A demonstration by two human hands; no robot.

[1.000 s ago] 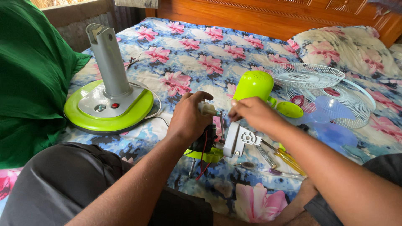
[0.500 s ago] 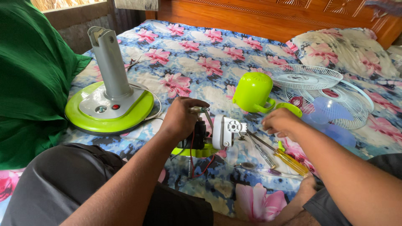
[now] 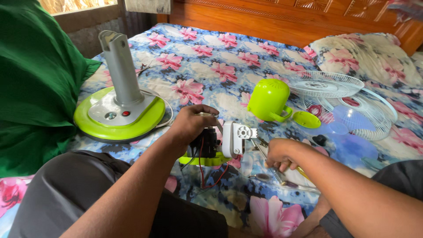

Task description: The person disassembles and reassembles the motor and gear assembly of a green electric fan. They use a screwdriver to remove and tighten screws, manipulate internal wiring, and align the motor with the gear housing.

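My left hand [image 3: 190,124] grips the top of the black-and-white fan motor assembly with red wires [image 3: 219,143], fingers curled over it, holding it upright on the floral bedsheet [image 3: 207,66]. My right hand [image 3: 279,154] rests just beside it, fingers closed around a slim metal tool with a yellow handle [image 3: 269,164]. The lime-green plastic motor cover [image 3: 269,99] lies behind.

Glossy green plastic cover [image 3: 269,99]; matt grey stand [image 3: 120,70]; floral cloth bedsheet [image 3: 211,66].
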